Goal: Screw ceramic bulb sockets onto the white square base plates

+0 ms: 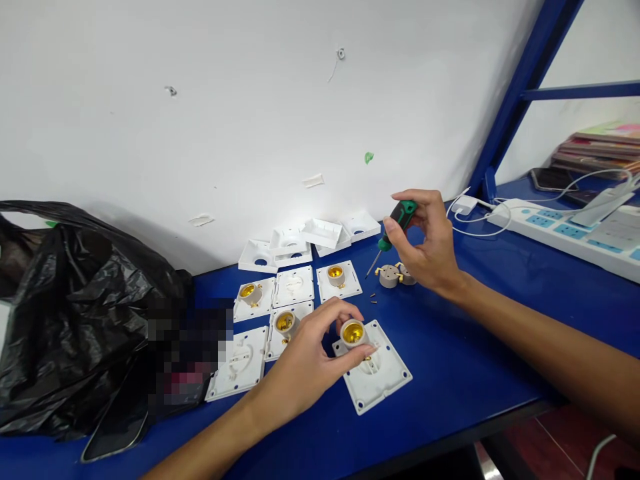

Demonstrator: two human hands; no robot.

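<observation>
My left hand (320, 350) grips a lamp socket (353, 333) with a brass-coloured inside, thumb and fingers on either side of it. The socket is over a square white base plate (383, 380) on the blue table; whether it touches the plate I cannot tell. My right hand (425, 240) is closed round the green and black handle of a screwdriver (400, 220). Its tip points down to the left, above the table and close to two small screws (373, 297). Beside the tip sit ceramic socket parts (389, 275) with brass tabs, partly behind my right hand.
More base plates (240, 367), some bearing sockets (286, 323), lie left of my hands. White box covers (323, 233) are piled against the wall. A black plastic bag (90, 320) and a phone (117, 417) take up the left side. A power strip (565, 227) with cables stands right.
</observation>
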